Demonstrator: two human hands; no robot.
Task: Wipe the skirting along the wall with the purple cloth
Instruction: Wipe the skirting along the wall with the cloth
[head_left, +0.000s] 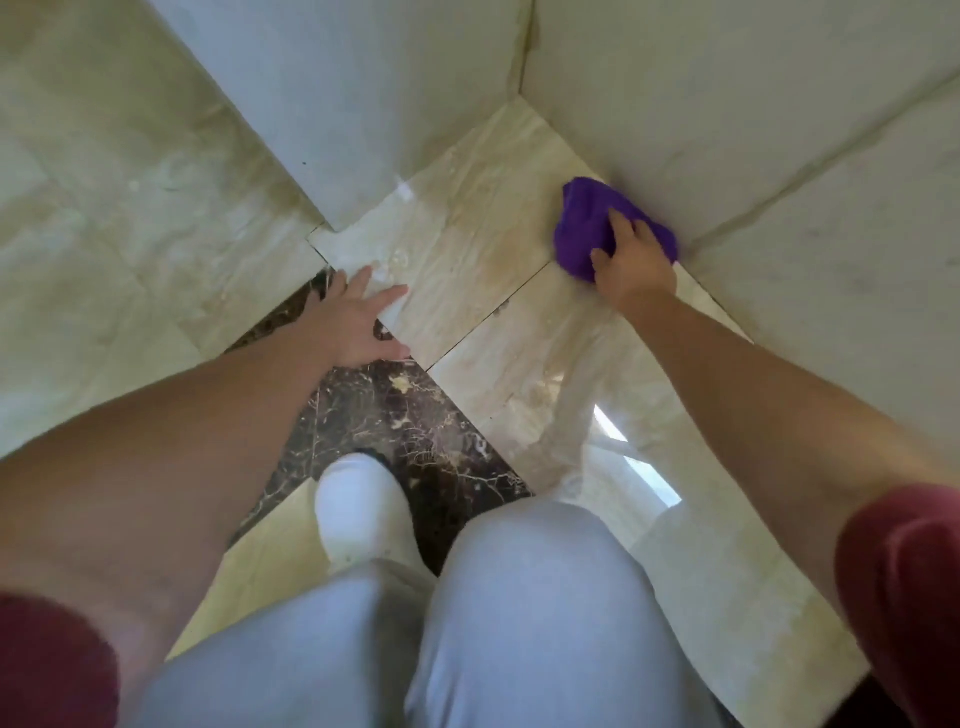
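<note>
The purple cloth (582, 223) is bunched up and pressed against the foot of the pale wall on the right, where the skirting (691, 166) meets the floor. My right hand (635, 265) lies on top of the cloth and grips it, arm stretched out. My left hand (358, 319) rests flat on the beige floor tile with its fingers spread, holding nothing. The part of the cloth under my right palm is hidden.
A second wall (332, 104) juts out to a corner at centre, forming a narrow recess with the right wall. The floor is glossy beige tile (467, 249) with a dark marble strip (395, 426). My knees and a white shoe (358, 509) are below.
</note>
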